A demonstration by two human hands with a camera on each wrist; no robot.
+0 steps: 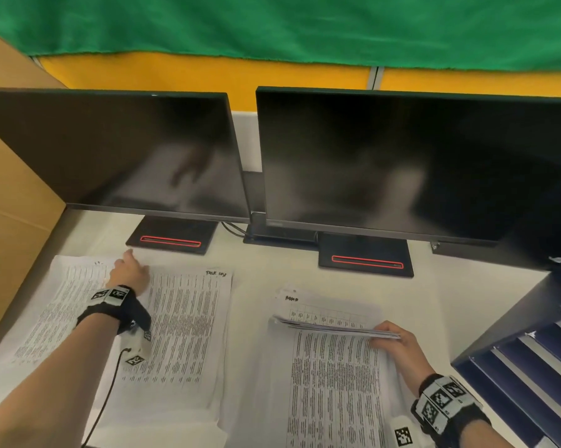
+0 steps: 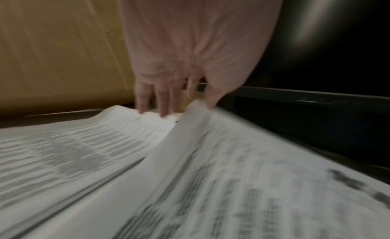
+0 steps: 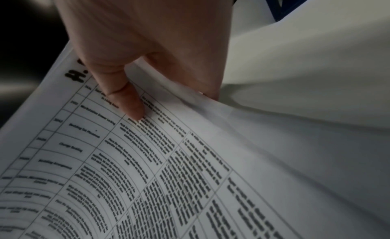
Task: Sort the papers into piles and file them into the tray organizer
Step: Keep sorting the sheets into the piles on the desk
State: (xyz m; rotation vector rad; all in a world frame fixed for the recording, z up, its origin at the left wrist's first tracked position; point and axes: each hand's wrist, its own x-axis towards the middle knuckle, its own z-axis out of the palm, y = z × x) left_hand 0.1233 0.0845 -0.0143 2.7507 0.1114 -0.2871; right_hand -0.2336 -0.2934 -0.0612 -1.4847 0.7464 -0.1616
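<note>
Three lots of printed papers lie on the white desk: a far-left pile (image 1: 56,305), a middle pile (image 1: 188,324) and a right pile (image 1: 334,389). My left hand (image 1: 128,270) reaches forward over the seam between the two left piles. Its straight fingers (image 2: 163,107) touch the far-left pile (image 2: 63,150), and its thumb meets the raised edge of the middle sheet (image 2: 232,184). My right hand (image 1: 390,339) pinches a bundle of sheets (image 1: 331,328) lifted off the right pile, thumb (image 3: 128,100) on the table-printed top sheet (image 3: 147,167), fingers beneath. The dark blue tray organizer (image 1: 512,360) stands at the right.
Two dark monitors (image 1: 117,150) (image 1: 402,163) on black stands (image 1: 172,237) (image 1: 366,257) fill the back of the desk. A cardboard wall (image 1: 10,195) closes the left side. A thin black cable (image 1: 107,392) hangs from my left wrist band over the papers.
</note>
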